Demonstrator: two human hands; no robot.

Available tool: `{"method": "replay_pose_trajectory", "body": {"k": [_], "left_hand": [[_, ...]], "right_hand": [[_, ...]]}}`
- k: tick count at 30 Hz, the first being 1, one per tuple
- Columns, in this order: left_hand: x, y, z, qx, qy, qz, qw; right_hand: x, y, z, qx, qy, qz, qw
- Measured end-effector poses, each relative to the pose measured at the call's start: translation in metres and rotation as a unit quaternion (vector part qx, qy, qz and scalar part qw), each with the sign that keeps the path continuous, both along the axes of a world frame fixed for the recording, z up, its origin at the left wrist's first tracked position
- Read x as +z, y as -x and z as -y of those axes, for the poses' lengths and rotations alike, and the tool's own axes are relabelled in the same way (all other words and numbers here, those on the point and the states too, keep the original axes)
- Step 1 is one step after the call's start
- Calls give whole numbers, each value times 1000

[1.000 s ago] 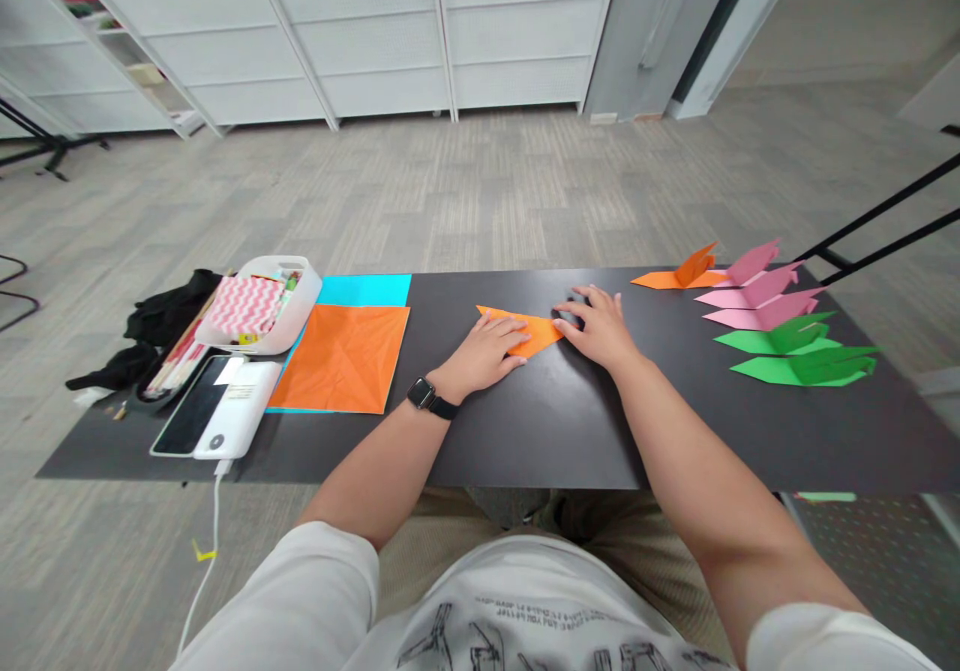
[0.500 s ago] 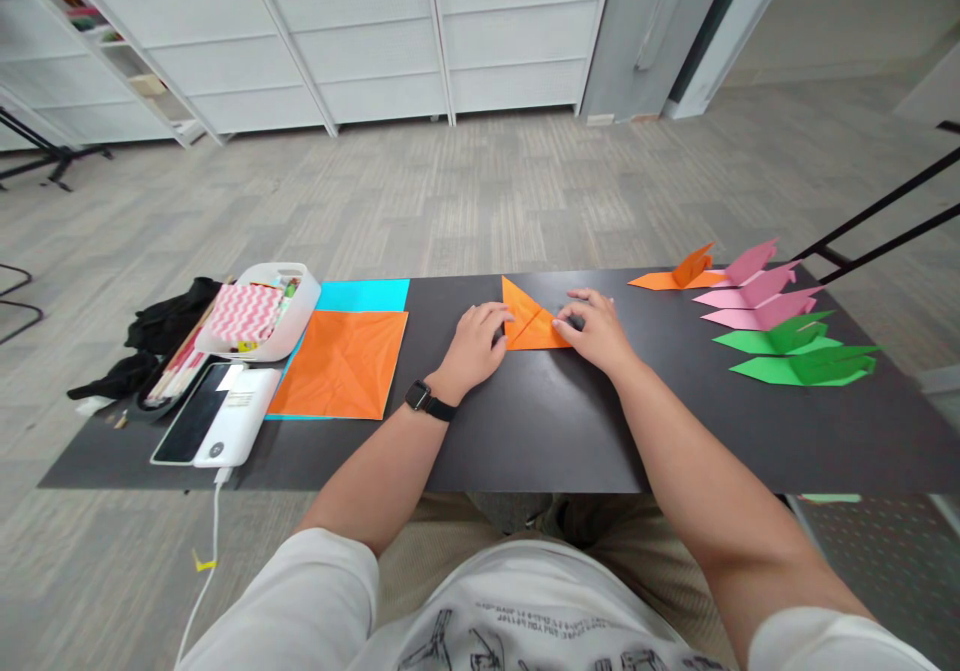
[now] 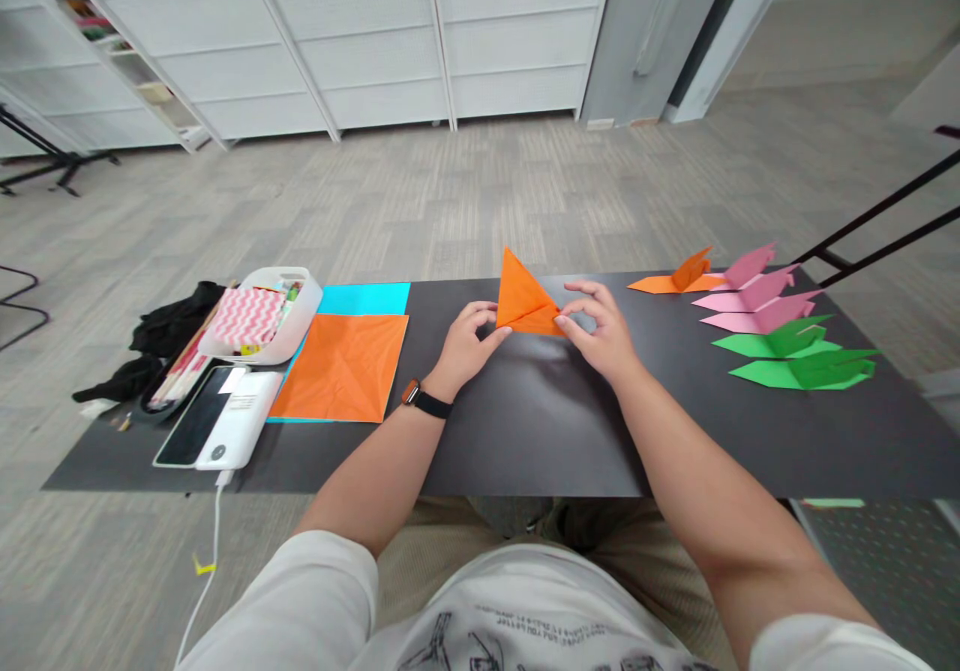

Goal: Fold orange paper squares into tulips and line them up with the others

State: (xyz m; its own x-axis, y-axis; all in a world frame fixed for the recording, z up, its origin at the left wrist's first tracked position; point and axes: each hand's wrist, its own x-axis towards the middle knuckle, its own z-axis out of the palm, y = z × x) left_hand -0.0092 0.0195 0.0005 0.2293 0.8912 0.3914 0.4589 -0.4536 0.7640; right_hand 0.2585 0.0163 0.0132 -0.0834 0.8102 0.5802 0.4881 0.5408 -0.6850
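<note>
paper [image 3: 523,294], folded to an orange triangle, shows in the head view over the dark table [image 3: 536,431], its lower corners pinched by left hand [image 3: 465,341] and right hand [image 3: 602,331]. folding seems in hand; the next move likely calls for aligned edges.

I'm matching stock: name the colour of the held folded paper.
The folded paper is orange, best seen in the head view.
</note>
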Motion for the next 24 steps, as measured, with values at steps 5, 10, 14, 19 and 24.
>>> {"method": "replay_pose_trajectory", "body": {"k": [5, 10, 14, 19, 24], "left_hand": [[5, 0, 2, 17, -25, 5, 1000], [5, 0, 3, 24, -47, -1, 999], [4, -1, 3, 25, -54, -4, 998], [6, 0, 4, 37, -66, 4, 997], [6, 0, 4, 38, -71, 19, 997]], "right_hand": [[2, -1, -1, 17, -18, 12, 1000], [6, 2, 4, 50, -31, 35, 998], [9, 4, 8, 21, -24, 33, 999], [13, 5, 9, -15, -27, 31, 999], [17, 3, 10, 10, -25, 35, 999]]}}
